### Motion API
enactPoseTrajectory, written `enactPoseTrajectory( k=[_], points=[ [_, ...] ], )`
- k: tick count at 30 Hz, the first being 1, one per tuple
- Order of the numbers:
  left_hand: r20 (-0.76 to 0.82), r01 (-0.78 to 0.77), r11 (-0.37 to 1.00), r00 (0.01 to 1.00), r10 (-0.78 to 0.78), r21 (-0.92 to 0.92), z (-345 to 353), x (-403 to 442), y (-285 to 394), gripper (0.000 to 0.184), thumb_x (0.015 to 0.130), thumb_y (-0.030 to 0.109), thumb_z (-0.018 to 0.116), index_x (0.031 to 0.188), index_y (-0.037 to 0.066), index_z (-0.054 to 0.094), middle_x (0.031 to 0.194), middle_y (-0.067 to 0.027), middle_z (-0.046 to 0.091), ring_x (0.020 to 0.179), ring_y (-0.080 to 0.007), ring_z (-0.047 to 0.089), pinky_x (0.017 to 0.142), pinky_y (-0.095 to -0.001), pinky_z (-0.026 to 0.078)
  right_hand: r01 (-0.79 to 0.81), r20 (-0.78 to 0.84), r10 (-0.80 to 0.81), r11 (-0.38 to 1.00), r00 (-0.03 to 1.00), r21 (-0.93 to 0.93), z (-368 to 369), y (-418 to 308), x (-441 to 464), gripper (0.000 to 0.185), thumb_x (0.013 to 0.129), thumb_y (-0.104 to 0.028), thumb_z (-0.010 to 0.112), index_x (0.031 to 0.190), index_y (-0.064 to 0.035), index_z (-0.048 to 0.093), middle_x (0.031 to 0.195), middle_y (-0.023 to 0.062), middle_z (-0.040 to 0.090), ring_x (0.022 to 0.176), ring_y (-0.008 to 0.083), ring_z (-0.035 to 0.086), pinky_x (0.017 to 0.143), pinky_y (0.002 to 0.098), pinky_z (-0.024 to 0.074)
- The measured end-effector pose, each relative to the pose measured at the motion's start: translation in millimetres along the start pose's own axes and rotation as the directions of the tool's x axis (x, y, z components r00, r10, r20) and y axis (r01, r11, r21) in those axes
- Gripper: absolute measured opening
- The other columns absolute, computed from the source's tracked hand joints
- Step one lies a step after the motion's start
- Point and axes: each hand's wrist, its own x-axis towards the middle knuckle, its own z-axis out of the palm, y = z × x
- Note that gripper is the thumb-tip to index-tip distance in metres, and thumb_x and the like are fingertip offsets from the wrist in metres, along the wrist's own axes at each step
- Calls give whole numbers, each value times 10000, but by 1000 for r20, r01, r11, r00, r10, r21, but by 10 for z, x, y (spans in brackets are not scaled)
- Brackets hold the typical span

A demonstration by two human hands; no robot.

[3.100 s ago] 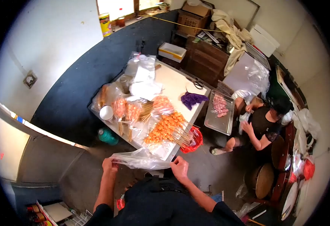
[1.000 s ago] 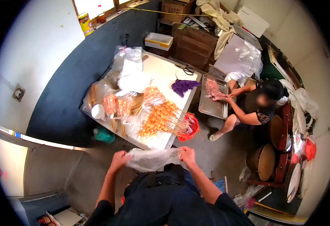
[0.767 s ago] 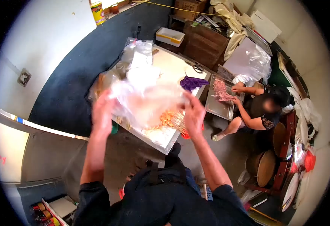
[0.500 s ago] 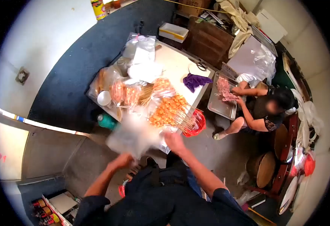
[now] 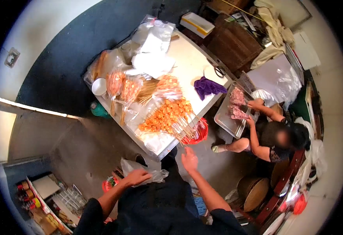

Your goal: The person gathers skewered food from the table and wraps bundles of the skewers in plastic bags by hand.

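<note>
My left hand (image 5: 138, 177) is low in front of my body, closed on a thin clear plastic bag (image 5: 157, 175) that hangs crumpled over my lap. My right hand (image 5: 189, 159) is in the air just off the near table corner, fingers apart and nothing in it. It is close below the stick ends of a pile of orange skewers (image 5: 167, 116) on the table (image 5: 187, 51). Left of that pile lie bagged skewers (image 5: 130, 92) and a bundle of bare sticks (image 5: 147, 91).
A red bag (image 5: 199, 133) hangs by the table edge. A purple cloth (image 5: 207, 87) and scissors (image 5: 219, 71) lie on the table's far right. Another person (image 5: 273, 137) sits at right, handling pink meat skewers over a metal tray (image 5: 223, 113). A green bottle (image 5: 98, 109) stands left.
The plastic bag, blurred above the table's near edge before, is now down at my lap in my left hand. My right hand has drawn back from the table edge. The view has shifted.
</note>
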Motion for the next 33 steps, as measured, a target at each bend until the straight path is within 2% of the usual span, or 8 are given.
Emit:
enactPoseTrajectory(
  k=[5,9,13,15,18,23,25,33],
  points=[
    [-353,-56,931,932,-80,-360,375,1145,450,457,826,448,574,864,-5,620,781,-129,620,691,-260,577,645,-363,446,139,-236,-201,957,951,-254,-371,463,842,603,773,-172,630,1300,-6,388,1325,201,427,1194,363,420,980,449,360],
    [-531,-180,752,808,-254,-633,681,2190,612,448,776,437,640,773,-11,608,639,-93,565,608,-176,529,579,-343,423,39,-188,-94,959,978,-280,-592,654,1515,697,744,-216,664,1319,30,356,1374,207,377,1231,369,387,1016,435,335],
    [-384,119,729,787,-483,-674,625,2787,753,391,751,365,734,836,5,606,705,-64,570,608,-129,473,519,-309,378,-56,-60,42,968,997,-245,-448,1025,2046,744,722,-314,699,1318,-6,377,1314,192,454,1191,347,446,990,416,373],
    [-226,-80,234,670,-707,-969,706,3068,760,431,692,394,763,745,1,593,580,-34,520,524,-172,493,496,-330,394,-77,20,82,977,996,-198,-367,1092,2158,742,725,-327,697,1320,-20,379,1276,190,492,1163,341,476,978,411,383],
    [32,-54,-107,738,-674,-993,481,3070,935,412,681,349,787,757,-19,617,606,-44,542,507,-186,498,479,-346,401,-51,129,50,999,990,4,-180,1204,2194,613,741,-347,690,1218,-23,481,1074,159,608,985,292,589,868,378,451],
    [-101,-102,61,449,-888,-993,280,3152,1229,467,663,313,800,859,-81,645,793,-145,653,636,-230,596,575,-380,475,-166,318,97,966,943,197,52,1217,2058,372,800,-354,653,901,-5,573,782,81,619,712,166,579,661,313,458],
    [-148,-93,120,423,-894,-988,320,3238,1173,447,662,299,795,868,-70,650,803,-139,657,655,-219,600,590,-373,476,-213,352,51,873,935,439,197,1224,1950,359,837,-365,621,848,-10,574,771,58,591,665,127,516,607,296,430],
    [-265,-258,156,468,-843,-953,385,3318,1152,355,668,233,770,876,-32,656,799,-96,658,665,-165,586,611,-319,467,-374,496,125,816,859,441,387,1283,1780,364,892,-375,545,886,-13,591,755,57,590,647,124,514,602,292,425]
  ],
)
